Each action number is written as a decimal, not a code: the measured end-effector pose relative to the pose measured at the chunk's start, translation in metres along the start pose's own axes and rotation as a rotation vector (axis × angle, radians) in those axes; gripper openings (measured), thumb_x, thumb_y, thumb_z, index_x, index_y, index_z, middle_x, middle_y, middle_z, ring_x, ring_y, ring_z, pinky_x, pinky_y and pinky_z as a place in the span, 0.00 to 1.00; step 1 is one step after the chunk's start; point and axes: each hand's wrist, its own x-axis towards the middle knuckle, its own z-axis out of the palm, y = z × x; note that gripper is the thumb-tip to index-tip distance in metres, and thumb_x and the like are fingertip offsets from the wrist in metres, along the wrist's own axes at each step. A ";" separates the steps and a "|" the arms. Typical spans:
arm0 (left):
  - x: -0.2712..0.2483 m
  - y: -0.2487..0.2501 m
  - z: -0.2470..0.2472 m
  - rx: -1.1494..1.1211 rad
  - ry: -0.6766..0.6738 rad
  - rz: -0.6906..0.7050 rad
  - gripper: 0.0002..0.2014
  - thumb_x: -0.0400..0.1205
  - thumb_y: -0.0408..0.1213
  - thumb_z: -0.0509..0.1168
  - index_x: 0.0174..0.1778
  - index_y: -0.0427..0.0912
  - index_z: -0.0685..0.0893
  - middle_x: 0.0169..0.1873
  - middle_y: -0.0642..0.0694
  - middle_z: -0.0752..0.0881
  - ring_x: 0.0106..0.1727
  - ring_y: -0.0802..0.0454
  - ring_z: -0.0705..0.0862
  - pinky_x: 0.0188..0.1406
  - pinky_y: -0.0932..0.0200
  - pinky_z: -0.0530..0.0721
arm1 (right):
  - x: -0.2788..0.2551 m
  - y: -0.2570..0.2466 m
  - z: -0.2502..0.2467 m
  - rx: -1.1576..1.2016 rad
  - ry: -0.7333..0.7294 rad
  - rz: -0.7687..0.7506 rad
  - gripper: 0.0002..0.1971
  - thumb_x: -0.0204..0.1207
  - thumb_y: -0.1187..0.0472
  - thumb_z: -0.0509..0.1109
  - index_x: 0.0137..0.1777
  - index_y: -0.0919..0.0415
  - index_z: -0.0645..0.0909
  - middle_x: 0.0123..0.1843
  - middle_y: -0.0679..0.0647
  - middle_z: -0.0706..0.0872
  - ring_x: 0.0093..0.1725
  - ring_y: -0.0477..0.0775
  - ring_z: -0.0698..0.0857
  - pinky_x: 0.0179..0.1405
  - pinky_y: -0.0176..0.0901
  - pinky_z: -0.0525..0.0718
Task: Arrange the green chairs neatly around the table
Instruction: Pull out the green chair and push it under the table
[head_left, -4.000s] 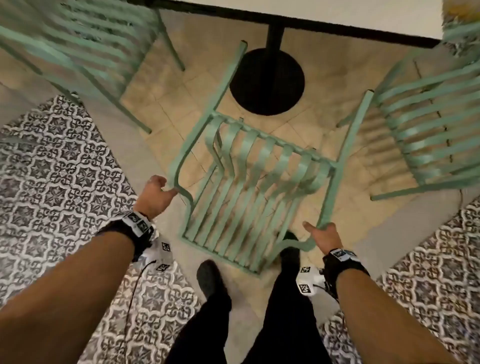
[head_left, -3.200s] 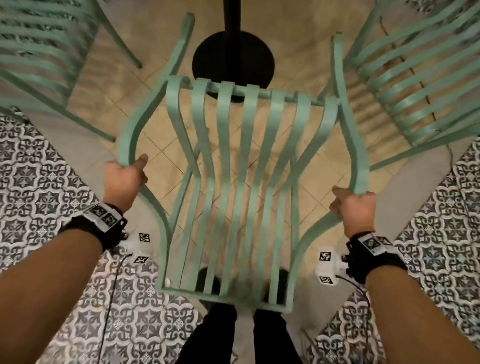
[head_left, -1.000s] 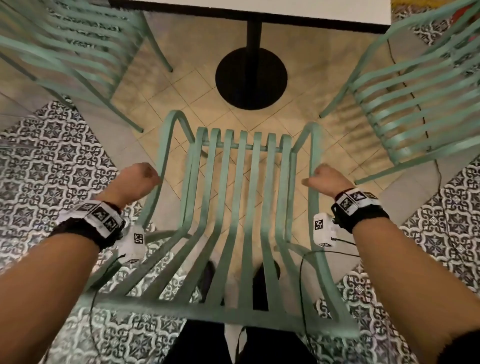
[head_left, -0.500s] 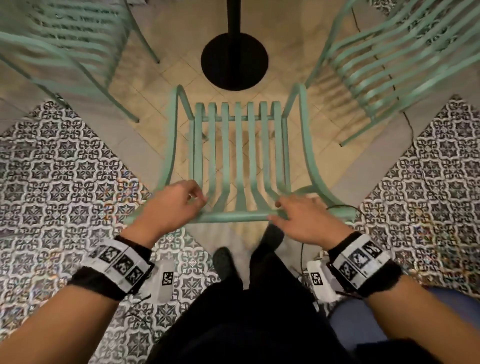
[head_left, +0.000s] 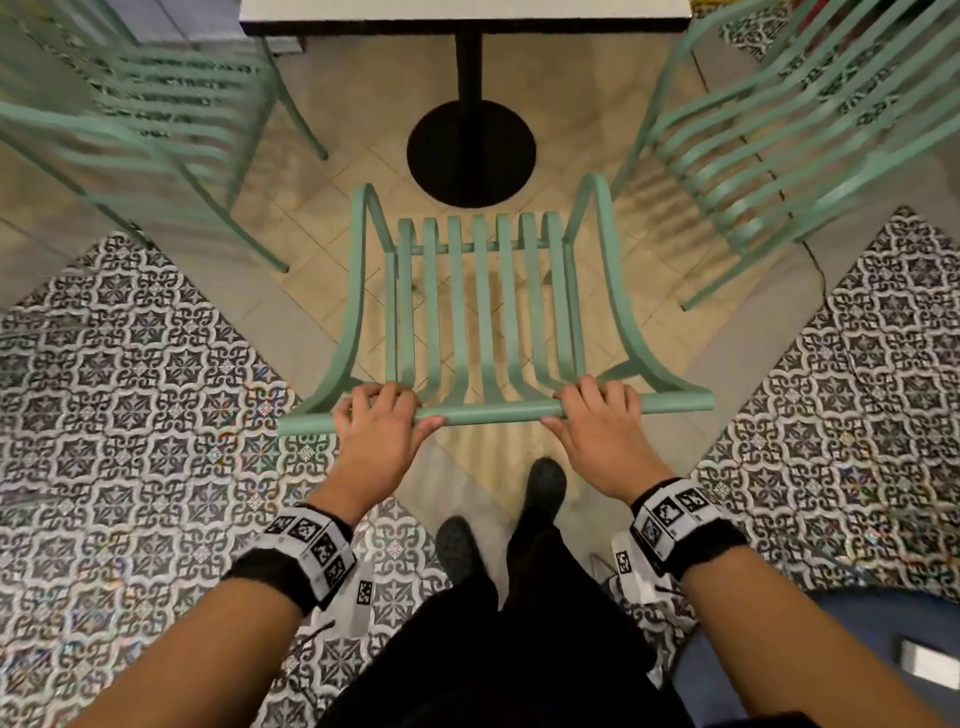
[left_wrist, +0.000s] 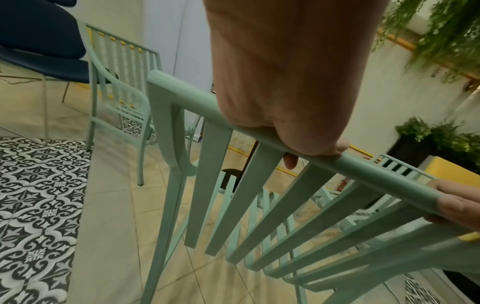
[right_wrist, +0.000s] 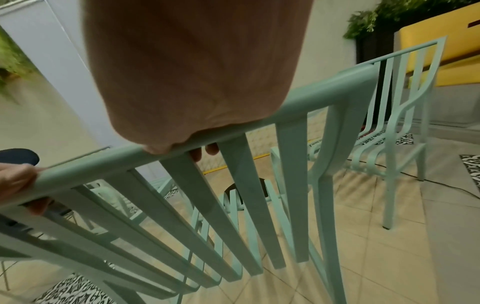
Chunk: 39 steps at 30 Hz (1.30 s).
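We stand facing the table (head_left: 462, 13), its black round base (head_left: 470, 153) on the tan tiles just beyond the middle chair (head_left: 480, 312). Two more green chairs flank it, the left chair (head_left: 130, 130) and the right chair (head_left: 779, 130), both angled in toward the table. A moment ago we held the middle chair tipped by its arms; now it stands upright on its legs and our grip has moved to the top rail (head_left: 493, 413) of the backrest, so righting looks done and what remains is probably sliding it in. Its seat front points at the table base, the seat slats run away from us toward the table, and the rail lies crosswise. Our left hand (head_left: 376, 426) and right hand (head_left: 597, 421) each have fingers curled over that rail, thumbs underneath.
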 end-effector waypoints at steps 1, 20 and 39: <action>0.010 -0.001 -0.003 0.000 0.001 0.003 0.42 0.80 0.72 0.33 0.54 0.46 0.84 0.58 0.46 0.84 0.62 0.37 0.76 0.61 0.33 0.71 | 0.011 0.003 -0.001 0.001 0.010 -0.001 0.23 0.83 0.40 0.49 0.56 0.57 0.76 0.53 0.56 0.79 0.48 0.61 0.74 0.56 0.60 0.72; 0.198 -0.022 -0.060 -0.043 0.074 0.008 0.43 0.75 0.77 0.33 0.53 0.49 0.82 0.58 0.52 0.82 0.64 0.43 0.72 0.64 0.36 0.66 | 0.202 0.052 -0.025 0.107 0.091 -0.032 0.22 0.84 0.40 0.49 0.56 0.54 0.76 0.53 0.50 0.78 0.48 0.54 0.68 0.58 0.57 0.67; 0.207 -0.023 -0.071 -0.052 -0.011 -0.005 0.27 0.84 0.66 0.47 0.51 0.50 0.82 0.51 0.51 0.81 0.56 0.44 0.75 0.63 0.42 0.66 | 0.207 0.045 -0.037 0.116 0.010 0.032 0.24 0.82 0.37 0.50 0.63 0.52 0.76 0.53 0.50 0.78 0.52 0.56 0.72 0.62 0.56 0.66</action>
